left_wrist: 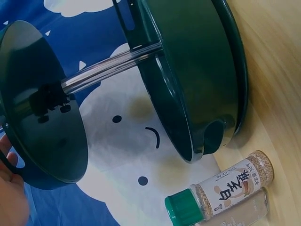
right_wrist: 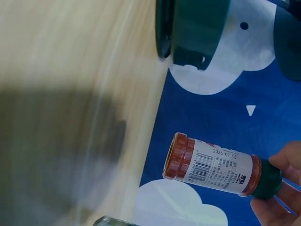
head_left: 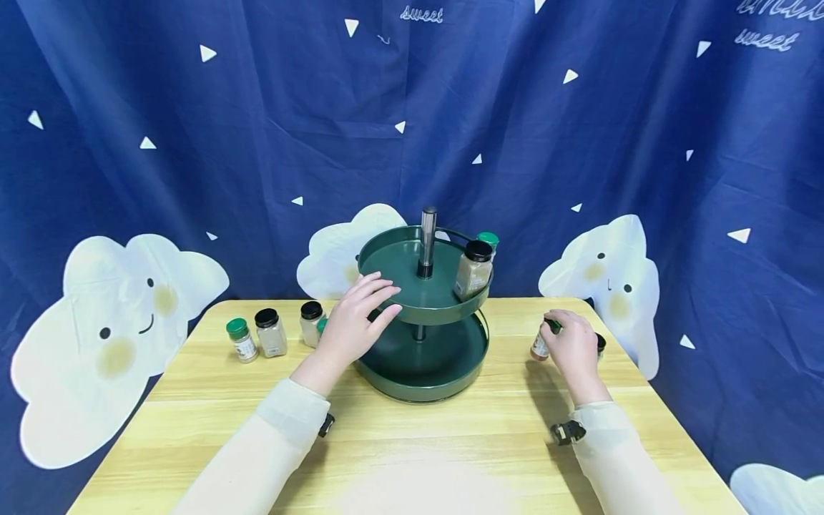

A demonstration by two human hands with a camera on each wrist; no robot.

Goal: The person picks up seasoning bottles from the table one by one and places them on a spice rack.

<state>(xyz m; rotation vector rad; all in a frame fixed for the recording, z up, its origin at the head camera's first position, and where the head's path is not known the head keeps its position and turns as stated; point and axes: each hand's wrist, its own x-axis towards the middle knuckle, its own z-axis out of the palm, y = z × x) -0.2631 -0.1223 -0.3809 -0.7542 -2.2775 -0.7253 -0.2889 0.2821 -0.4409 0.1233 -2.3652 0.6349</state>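
The left grip (head_left: 350, 322) is lying at the upper tray (head_left: 402, 262), perhaps steadying its rim (head_left: 444, 315); whether it's pinching, I can't tell. The right grip (head_left: 570, 347) is pinching a red-filled jar (right_wrist: 217, 167) by its green cap (right_wrist: 267, 180) above the table (head_left: 498, 429), likely keeping its base (right_wrist: 175, 156) free.

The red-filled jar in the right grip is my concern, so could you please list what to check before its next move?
1. Hold by the right grip: ok, it pinches the red-filled jar at the green cap.
2. Jar base clear of the table: ok, a gap shows in the right wrist view.
3. Cap tightness: cannot tell by sight.
4. Bare space in the lower tray: ok, its floor shows.
5. Firm contact of the left grip with the upper tray: cannot tell.
6. Full view of the black-capped jar beside the right grip: not ok, mostly hidden.
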